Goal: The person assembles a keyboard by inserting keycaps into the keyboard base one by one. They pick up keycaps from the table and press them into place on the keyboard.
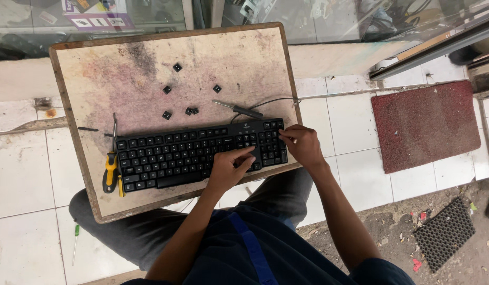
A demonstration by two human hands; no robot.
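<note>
A black keyboard (192, 153) lies across the near part of a worn wooden board (149, 63) that rests on my lap. My left hand (229, 168) rests on the keys right of the middle, index finger stretched toward the right. My right hand (301, 145) grips the keyboard's right end, fingers curled over its top corner. Several loose black keycaps (177, 67) lie scattered on the board beyond the keyboard.
A yellow-and-black screwdriver (111, 170) lies left of the keyboard. A dark-handled tool (239, 109) and the keyboard's cable (271, 100) lie behind it. A red mat (424, 124) and a black rubber mat (445, 232) lie on the floor to the right. A small screwdriver (75, 243) lies on the tiles at left.
</note>
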